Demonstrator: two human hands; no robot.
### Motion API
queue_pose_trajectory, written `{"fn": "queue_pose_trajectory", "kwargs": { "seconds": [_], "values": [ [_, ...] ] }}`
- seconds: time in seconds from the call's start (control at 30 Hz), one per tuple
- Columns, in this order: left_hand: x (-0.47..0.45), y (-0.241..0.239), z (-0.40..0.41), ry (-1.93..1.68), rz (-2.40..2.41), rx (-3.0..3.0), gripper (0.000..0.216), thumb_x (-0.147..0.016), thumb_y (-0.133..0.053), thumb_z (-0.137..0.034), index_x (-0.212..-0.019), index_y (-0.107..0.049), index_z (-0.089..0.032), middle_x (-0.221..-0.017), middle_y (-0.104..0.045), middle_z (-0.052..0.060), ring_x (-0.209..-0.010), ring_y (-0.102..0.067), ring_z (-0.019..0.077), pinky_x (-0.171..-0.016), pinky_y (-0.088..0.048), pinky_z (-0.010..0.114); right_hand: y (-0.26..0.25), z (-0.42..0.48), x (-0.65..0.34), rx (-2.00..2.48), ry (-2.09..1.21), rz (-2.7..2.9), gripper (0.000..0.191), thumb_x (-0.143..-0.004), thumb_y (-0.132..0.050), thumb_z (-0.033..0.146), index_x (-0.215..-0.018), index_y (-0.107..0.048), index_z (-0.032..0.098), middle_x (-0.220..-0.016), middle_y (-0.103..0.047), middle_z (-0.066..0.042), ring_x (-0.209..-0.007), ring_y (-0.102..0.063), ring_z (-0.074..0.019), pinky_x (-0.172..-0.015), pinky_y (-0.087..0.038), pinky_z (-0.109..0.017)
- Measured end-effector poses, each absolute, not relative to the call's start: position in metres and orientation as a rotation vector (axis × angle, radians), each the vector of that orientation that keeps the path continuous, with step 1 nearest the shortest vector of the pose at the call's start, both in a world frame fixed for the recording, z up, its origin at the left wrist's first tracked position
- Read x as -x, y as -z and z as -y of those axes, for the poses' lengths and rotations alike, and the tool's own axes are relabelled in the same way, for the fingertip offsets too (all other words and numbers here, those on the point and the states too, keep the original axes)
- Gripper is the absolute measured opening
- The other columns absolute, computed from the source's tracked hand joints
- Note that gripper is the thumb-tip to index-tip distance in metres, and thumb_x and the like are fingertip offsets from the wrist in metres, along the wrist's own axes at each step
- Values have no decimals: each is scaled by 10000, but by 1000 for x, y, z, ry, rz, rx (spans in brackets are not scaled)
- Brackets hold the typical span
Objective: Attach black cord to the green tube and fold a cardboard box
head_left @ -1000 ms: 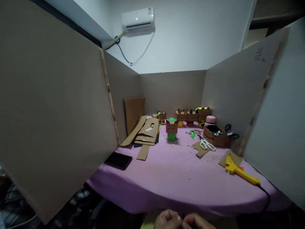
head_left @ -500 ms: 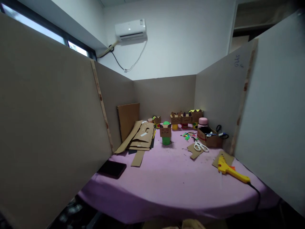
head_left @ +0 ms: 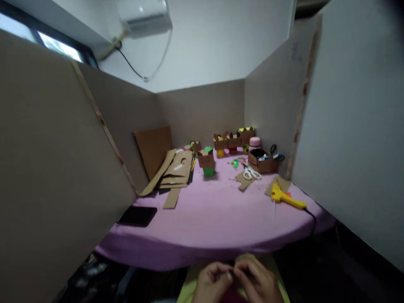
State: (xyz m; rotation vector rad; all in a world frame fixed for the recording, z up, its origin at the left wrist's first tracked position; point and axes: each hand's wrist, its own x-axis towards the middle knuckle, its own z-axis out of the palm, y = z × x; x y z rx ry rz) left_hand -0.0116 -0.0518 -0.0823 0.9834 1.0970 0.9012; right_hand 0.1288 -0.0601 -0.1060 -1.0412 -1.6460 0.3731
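Two hands, your left hand point(head_left: 212, 283) and right hand point(head_left: 259, 279), sit on your side of the worktop point(head_left: 202, 223), fingers pinched together, apparently on a dark bit point(head_left: 232, 272), too small to identify. Loose pinch could drop it, likely below the worktop. Bit's between both hands' fingers, nearer you than the worktop.

Tabletop point(head_left: 202, 227) under pink-purple cloth. Phone point(head_left: 138, 216) at near left edge; cardboard stack point(head_left: 176, 169) behind it, cardboard strip point(head_left: 172, 199) at stack's front. Green cup point(head_left: 208, 172) near middle. Right side: cardboard box point(head_left: 268, 166), yellow glue gun point(head_left: 288, 200).
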Motion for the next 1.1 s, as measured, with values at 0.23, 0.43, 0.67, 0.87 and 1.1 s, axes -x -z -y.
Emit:
{"fn": "queue_pose_trajectory", "kwargs": {
  "seconds": [0.23,0.43,0.67,0.87,1.1],
  "values": [
    [1,65,58,-1078,-1202,-1074,65,-624,-677,-219,-640,-660,-158,-639,-651,0,-639,-555,133,-643,-418,234,73,75,-139,1133,-673,1593,117,-825,-512,193,-736,-588,190,-696,-610,-21,-661,-576,-149,-609,-443,-248],
    [6,68,57,-1055,-1219,-1022,66,-642,-662,-226,-654,-644,-164,-632,-631,-18,-612,-538,115,-617,-413,222,75,77,-138,1174,-662,1672,79,-814,-534,176,-759,-587,193,-709,-619,-22,-676,-574,-154,-625,-435,-262],
    [11,73,57,-1042,-1238,-1042,67,-651,-643,-228,-667,-639,-163,-669,-643,-4,-634,-549,124,-627,-421,232,71,78,-135,1169,-687,1812,106,-825,-498,143,-784,-583,190,-735,-620,-24,-692,-570,-150,-636,-424,-258],
    [17,74,57,-1044,-1288,-1041,80,-632,-652,-233,-656,-624,-162,-629,-618,-16,-591,-535,118,-582,-418,225,69,76,-133,1169,-675,1784,78,-811,-542,179,-744,-581,188,-695,-610,-13,-662,-560,-146,-611,-417,-252],
    [19,70,56,-1040,-1328,-1147,47,-637,-623,-208,-649,-639,-166,-636,-634,-15,-625,-561,130,-613,-429,227,70,73,-126,1107,-686,1812,102,-829,-498,135,-829,-592,174,-764,-625,-40,-732,-572,-157,-668,-433,-266]
  ]
}}
